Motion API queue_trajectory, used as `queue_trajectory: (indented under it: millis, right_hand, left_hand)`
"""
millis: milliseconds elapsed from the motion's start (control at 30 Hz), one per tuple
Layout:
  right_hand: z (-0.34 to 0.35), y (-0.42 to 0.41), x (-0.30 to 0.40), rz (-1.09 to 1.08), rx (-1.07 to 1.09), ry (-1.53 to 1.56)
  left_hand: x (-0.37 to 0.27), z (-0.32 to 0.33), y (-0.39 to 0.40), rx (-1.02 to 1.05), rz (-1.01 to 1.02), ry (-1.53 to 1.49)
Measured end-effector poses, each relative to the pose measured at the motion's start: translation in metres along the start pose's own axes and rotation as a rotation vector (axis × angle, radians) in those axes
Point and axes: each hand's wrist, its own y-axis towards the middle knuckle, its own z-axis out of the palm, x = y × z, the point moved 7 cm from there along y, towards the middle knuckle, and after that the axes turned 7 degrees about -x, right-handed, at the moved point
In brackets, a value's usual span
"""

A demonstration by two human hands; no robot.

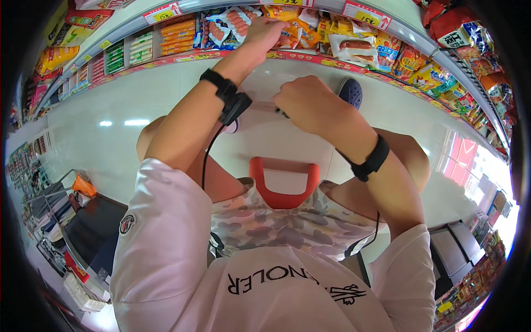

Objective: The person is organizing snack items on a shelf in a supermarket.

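My left hand (265,36) reaches over the front of a low store shelf. Its fingertips touch the orange and yellow snack packets (292,33); whether they grip one is hidden. Just left of it lie clear vacuum packs of small sausages (236,23). My right hand (305,103) hangs above the floor in front of the shelf, its fingers curled inward. A small dark thing (282,112) shows below those fingers, too little of it to name. Past that hand, a white pack of dark meat sticks (352,46) rests on the shelf among yellow bags.
Orange-wrapped sausage sticks (177,35) and green-wrapped sticks (115,57) fill divided shelf compartments at left. An upper shelf edge (244,3) with price tags overhangs the goods. A U-shaped red plastic piece (286,199) stands between my knees. A black-topped table (93,224) is behind left.
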Motion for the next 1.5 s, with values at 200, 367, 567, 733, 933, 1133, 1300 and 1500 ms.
queue_trajectory:
  millis: [200,367,567,733,933,1133,1300,1500]
  right_hand:
    - [-0.012,-0.008,-0.025,0.147,-0.073,-0.076]
    - [-0.031,-0.006,-0.052,0.245,-0.085,-0.222]
    - [-0.052,-0.002,-0.057,0.366,-0.135,-0.226]
    - [-0.048,0.003,-0.046,0.200,-0.268,-0.210]
    - [-0.047,0.001,-0.046,0.152,-0.291,-0.203]
    - [-0.051,-0.006,-0.053,0.169,-0.278,-0.206]
    - [-0.063,-0.008,-0.056,0.238,-0.207,-0.174]
    - [-0.050,-0.044,-0.079,0.343,-0.120,-0.224]
  left_hand:
    - [-0.003,-0.068,-0.034,-0.095,0.337,0.145]
    - [-0.025,-0.091,-0.047,-0.178,0.719,0.656]
    - [-0.021,-0.088,-0.035,-0.204,0.808,0.837]
    - [0.016,-0.101,-0.004,-0.137,0.753,0.464]
    - [0.064,-0.099,0.028,-0.113,0.398,0.585]
    - [0.071,-0.103,0.009,-0.181,0.683,0.767]
    - [0.129,-0.087,-0.021,-0.015,0.546,0.976]
    - [0.287,0.042,-0.011,0.310,0.030,0.628]
